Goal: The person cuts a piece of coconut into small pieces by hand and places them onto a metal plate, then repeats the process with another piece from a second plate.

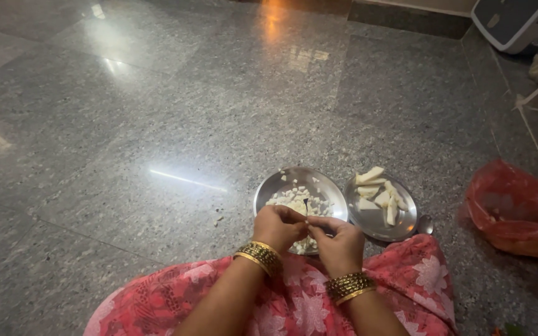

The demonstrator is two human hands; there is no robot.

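Observation:
My left hand point(278, 228) and my right hand point(339, 242) meet over the near edge of a round steel plate point(279, 181) that holds several small white chopped pieces point(294, 202). A thin dark blade point(306, 204) sticks up between my fingers; which hand grips it is unclear. What lies between the fingers of my left hand is hidden. Just to the right, a second steel plate point(408, 224) carries several long pale vegetable slices point(381, 193). Both wrists wear gold bangles.
I sit on a polished grey granite floor point(157, 124), with pink flowered cloth point(281, 298) over my lap. A red plastic bag point(515, 208) lies at the right. A white and dark appliance point(512, 22) stands at the top right, beside a step edge.

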